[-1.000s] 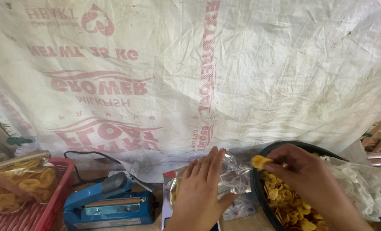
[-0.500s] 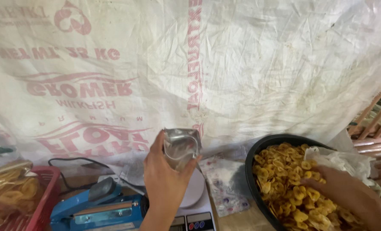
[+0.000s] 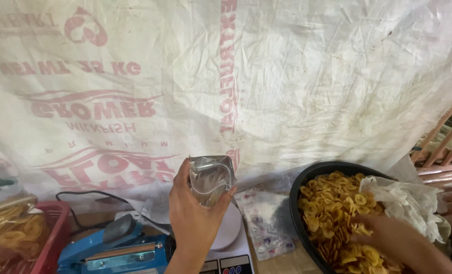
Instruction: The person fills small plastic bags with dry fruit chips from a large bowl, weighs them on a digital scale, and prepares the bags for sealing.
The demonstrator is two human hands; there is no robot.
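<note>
My left hand (image 3: 193,215) holds an empty clear plastic pouch (image 3: 210,177) upright above a white digital scale (image 3: 226,238). My right hand (image 3: 388,238) reaches into a black round bowl (image 3: 307,177) full of yellow banana chips (image 3: 332,208), its fingers down among the chips at the lower right. A crumpled white paper (image 3: 403,203) lies inside the bowl on its right side.
A blue heat sealer (image 3: 114,248) stands left of the scale. A red basket (image 3: 51,238) at far left holds filled bags of chips (image 3: 13,233). A stack of flat pouches (image 3: 266,223) lies between scale and bowl. A white printed sack hangs behind. Wooden slats show at right.
My left hand has lifted a pouch off the stack and holds it up. My right hand has gone down into the chips in the bowl.
</note>
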